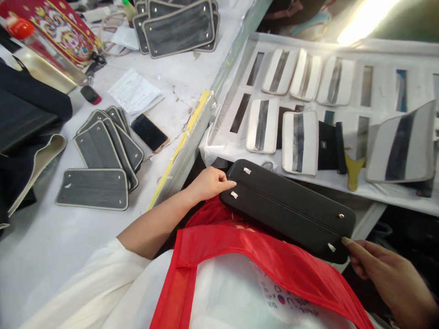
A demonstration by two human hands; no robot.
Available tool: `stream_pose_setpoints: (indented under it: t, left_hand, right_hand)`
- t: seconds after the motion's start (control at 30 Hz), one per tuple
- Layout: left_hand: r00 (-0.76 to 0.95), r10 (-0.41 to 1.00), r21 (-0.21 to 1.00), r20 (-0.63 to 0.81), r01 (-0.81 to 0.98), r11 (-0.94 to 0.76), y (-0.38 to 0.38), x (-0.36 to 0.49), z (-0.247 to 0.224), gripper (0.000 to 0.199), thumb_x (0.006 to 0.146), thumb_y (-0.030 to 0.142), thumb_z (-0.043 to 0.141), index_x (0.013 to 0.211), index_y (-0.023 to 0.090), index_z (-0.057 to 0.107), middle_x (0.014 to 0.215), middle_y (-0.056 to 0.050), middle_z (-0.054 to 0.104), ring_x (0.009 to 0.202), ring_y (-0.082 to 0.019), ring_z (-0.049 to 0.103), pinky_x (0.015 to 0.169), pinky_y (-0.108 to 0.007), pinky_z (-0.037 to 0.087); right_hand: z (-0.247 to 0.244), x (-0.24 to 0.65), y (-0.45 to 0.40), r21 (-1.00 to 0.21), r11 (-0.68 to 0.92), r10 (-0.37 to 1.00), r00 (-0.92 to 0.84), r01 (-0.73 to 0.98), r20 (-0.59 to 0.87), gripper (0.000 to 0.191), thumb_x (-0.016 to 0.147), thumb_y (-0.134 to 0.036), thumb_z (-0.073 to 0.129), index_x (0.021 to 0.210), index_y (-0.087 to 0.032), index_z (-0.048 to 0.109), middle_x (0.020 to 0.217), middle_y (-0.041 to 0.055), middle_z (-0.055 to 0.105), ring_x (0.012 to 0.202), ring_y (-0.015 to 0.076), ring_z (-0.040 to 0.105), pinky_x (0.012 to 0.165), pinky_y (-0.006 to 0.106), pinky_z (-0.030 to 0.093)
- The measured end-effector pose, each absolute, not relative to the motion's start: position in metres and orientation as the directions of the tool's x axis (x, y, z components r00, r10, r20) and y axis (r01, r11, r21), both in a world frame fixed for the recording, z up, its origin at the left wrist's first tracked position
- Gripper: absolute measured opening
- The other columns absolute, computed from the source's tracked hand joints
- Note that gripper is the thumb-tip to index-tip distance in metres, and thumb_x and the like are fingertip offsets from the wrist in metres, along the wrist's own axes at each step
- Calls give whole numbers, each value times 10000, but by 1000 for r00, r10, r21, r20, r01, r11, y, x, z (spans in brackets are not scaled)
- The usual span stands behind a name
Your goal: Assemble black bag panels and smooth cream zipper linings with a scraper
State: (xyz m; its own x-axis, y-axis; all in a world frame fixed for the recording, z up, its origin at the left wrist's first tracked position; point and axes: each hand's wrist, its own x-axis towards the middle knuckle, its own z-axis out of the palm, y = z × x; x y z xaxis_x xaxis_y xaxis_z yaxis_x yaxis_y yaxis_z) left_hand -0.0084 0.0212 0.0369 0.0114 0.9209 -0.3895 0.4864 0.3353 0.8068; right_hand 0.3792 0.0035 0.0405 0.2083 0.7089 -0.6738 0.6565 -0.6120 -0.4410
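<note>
A black stitched panel [286, 210], possibly leather, lies tilted across my lap, with a centre seam, a small metal stud and several white tabs along its edges. My left hand [209, 183] grips its left end, fingertips on the top face. My right hand [384, 269] pinches its lower right corner between the fingers, and the thumb is hidden. Under the panel lies a red and white woven bag [260, 269] with printing on it.
To the left, a white table [41, 269] holds stacks of grey panels, a phone, papers and dark fabric. To the right, a white stencil board [377, 82] carries white panels with dark stripes. A yellow-taped table edge [181, 146] runs between them.
</note>
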Motion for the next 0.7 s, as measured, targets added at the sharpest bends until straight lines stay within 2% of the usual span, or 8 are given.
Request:
stream_pose_setpoints:
  t: [0.13, 0.2, 0.4, 0.57, 0.7]
  left_hand:
    - [30, 905, 876, -425, 266, 403, 20, -5, 41, 377, 713, 434, 632, 515, 152, 482, 407, 58, 415, 392, -49, 331, 426, -204, 222]
    - [18, 903, 880, -430, 232, 414, 18, -5, 38, 382, 707, 444, 638, 517, 151, 482, 410, 56, 421, 393, -48, 331, 427, -203, 224]
    - [-48, 919, 859, -392, 339, 384, 13, -9, 20, 398, 724, 483, 626, 539, 140, 546, 441, 45, 444, 433, -65, 372, 448, -210, 253]
    - [-63, 923, 842, -379, 389, 372, 14, -8, 21, 394, 737, 480, 622, 545, 142, 559, 453, 43, 460, 450, -70, 388, 462, -208, 275]
    - [-97, 920, 817, -380, 430, 383, 14, -5, 24, 401, 748, 493, 610, 552, 145, 577, 465, 37, 483, 456, -75, 401, 463, -208, 283]
  right_hand:
    - [50, 368, 5, -459, -579, 731, 180, 673, -658, 429, 762, -520, 498, 490, -188, 493, 449, 8, 430, 425, 102, 364, 455, 261, 286]
    - [53, 365, 6, -473, -611, 723, 204, 635, -660, 393, 735, -498, 520, 493, -190, 502, 449, 11, 428, 423, 108, 362, 449, 267, 281]
    - [49, 371, 7, -436, -651, 676, 213, 622, -706, 425, 736, -548, 517, 497, -198, 480, 468, 12, 410, 399, 99, 326, 411, 268, 229]
    - [46, 378, 9, -436, -642, 672, 189, 631, -716, 450, 743, -577, 519, 496, -202, 486, 476, 6, 401, 418, 101, 329, 433, 269, 261]
    - [43, 379, 12, -421, -721, 611, 220, 550, -760, 467, 654, -615, 557, 443, -208, 468, 430, 1, 371, 402, 108, 304, 425, 273, 250]
